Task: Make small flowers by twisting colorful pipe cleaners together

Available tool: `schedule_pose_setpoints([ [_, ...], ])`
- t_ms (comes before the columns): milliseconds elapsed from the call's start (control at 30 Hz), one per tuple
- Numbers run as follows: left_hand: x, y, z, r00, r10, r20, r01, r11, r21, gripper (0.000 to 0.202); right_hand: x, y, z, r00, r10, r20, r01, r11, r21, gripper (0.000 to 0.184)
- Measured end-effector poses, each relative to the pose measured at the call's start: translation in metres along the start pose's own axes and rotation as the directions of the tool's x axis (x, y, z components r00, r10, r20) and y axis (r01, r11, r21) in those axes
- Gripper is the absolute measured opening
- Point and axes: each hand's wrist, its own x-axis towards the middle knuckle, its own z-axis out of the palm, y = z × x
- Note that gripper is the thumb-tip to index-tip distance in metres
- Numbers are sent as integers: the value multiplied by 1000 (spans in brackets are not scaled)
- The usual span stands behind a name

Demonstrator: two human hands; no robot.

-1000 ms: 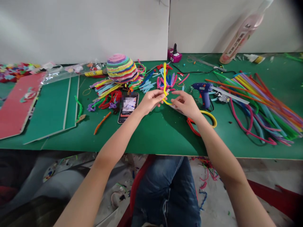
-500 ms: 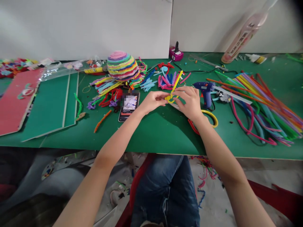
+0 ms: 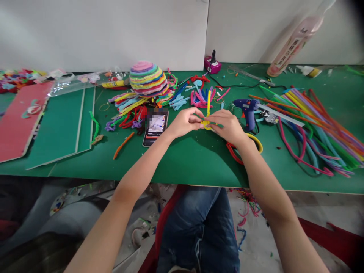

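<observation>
Between my two hands is a yellow pipe cleaner [image 3: 208, 103], bent into small loops at its lower part, with one straight end pointing up. My left hand [image 3: 186, 122] pinches the looped part from the left, fingers closed. From the right, my right hand [image 3: 229, 127] grips the same piece with thumb and fingertips. Under my right hand and wrist lie scissors with red and yellow handles [image 3: 259, 142], their blades partly hidden. A phone [image 3: 155, 128] with a lit screen rests left of my left hand. Pink and purple pipe cleaner pieces [image 3: 200, 99] lie just behind the hands.
A blue glue gun [image 3: 248, 110] stands right of my hands, near a fan of long pipe cleaners [image 3: 327, 129]. A striped ball-like piece [image 3: 148, 79] sits at the back left. A pink bottle [image 3: 292, 47] leans against the wall. Green board [image 3: 62, 125] lies left.
The yellow pipe cleaner's free end has swung from leaning right to nearly upright. My right hand has turned and lowered slightly, its fingers now closer to the left hand's fingertips.
</observation>
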Motion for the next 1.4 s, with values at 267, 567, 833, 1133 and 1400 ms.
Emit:
schedule_pose_setpoints([
  [267, 1, -1, -2, 995, 98, 14, -99, 993, 64, 21, -2, 0, 0, 993, 91, -74, -88, 995, 50, 17],
  [567, -3, 8, -4, 994, 81, 73, -88, 991, 97, 21, -2, -1, 1, 988, 127, -88, -117, 987, 110, 18],
  [833, -5, 7, -8, 975, 180, 131, -207, 951, 231, 21, -1, -4, -1, 978, 195, -80, -182, 973, 140, 18],
  [1133, -3, 2, -3, 966, 235, 111, -256, 933, 251, 17, -1, -4, -6, 976, 204, -81, -187, 966, 180, 19],
  [1400, -3, 0, -7, 952, 282, 119, -306, 874, 378, 11, -1, -6, -7, 980, 198, -32, -189, 965, 180, 17],
])
